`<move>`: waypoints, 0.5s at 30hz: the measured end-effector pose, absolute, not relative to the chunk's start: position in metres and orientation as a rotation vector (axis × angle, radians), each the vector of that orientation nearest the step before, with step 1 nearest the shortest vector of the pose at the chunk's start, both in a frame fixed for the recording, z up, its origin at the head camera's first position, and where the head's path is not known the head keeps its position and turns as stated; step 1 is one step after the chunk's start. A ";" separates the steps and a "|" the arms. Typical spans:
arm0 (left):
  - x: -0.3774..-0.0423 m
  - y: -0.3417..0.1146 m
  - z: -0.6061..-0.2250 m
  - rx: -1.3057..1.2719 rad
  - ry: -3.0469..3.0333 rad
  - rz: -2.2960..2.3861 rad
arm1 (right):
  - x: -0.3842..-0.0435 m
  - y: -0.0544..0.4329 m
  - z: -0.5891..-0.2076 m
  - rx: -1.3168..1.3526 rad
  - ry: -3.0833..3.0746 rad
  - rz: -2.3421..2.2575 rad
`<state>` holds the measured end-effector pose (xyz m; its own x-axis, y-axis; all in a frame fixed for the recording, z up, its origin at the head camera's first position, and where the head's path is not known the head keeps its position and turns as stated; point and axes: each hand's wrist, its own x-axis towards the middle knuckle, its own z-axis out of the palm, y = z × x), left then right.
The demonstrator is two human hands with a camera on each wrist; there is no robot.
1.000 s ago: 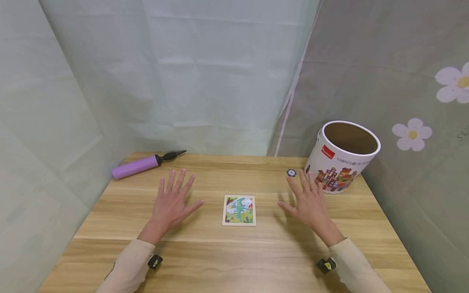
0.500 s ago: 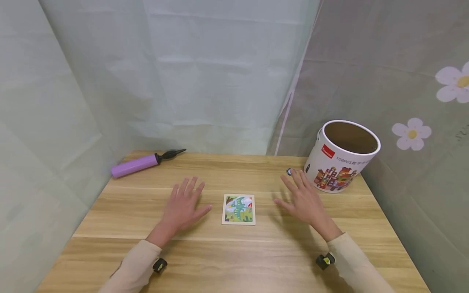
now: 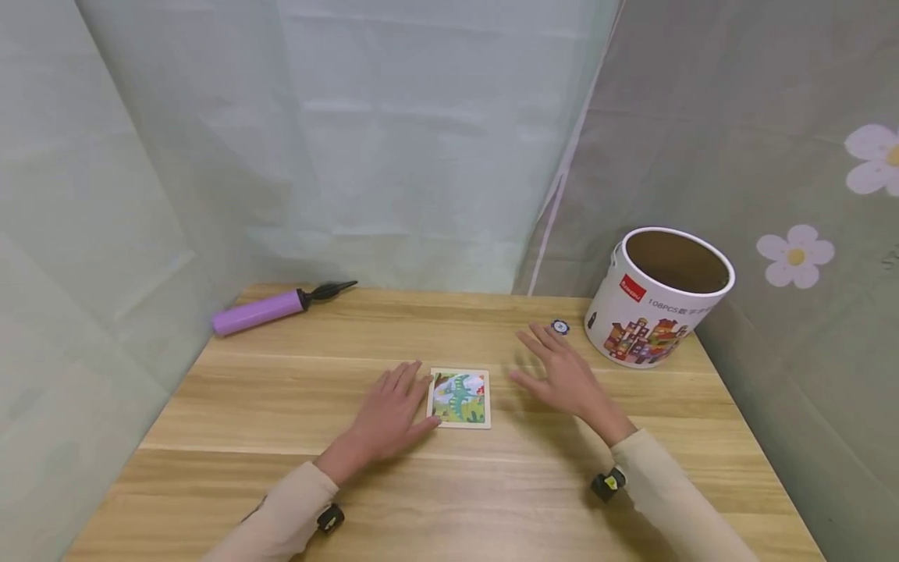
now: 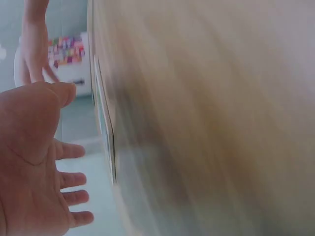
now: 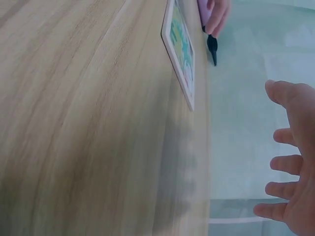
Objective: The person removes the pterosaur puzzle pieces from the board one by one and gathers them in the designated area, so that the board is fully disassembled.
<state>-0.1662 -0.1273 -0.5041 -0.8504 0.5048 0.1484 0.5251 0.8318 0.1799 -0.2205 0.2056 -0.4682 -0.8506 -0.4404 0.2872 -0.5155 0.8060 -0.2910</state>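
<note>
A small square picture puzzle (image 3: 460, 399) with a green dinosaur and a pale wooden frame lies flat on the table. My left hand (image 3: 388, 412) is at its left edge, fingers extended, the thumb and fingertips over or beside the frame; whether they touch it I cannot tell. In the left wrist view, the left hand (image 4: 34, 162) appears raised above the tabletop with nothing in its palm. To the right of the puzzle my right hand (image 3: 562, 375) hovers with spread fingers, holding nothing. A blue-and-white round chip (image 3: 559, 327) lies just beyond its fingertips.
A large white bucket (image 3: 656, 304) with printed building blocks stands at the back right. At the back left lies a purple hand pump (image 3: 260, 312) with a black nozzle. Cloth curtains (image 3: 407, 156) border the wooden table (image 3: 449, 499) behind and at the sides.
My left hand has moved right, up to the puzzle's left edge. The right hand has shifted a little left, toward the puzzle, and the chip shows fully again. The puzzle stays in place.
</note>
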 end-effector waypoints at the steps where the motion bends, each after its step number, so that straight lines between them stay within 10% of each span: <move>1: -0.164 -0.122 -0.505 -0.850 -2.912 -0.353 | -0.222 0.203 -0.468 0.751 -2.791 0.554; 15: -0.147 -0.076 -0.506 -1.105 -3.002 -0.268 | -0.236 0.176 -0.479 0.952 -2.801 0.644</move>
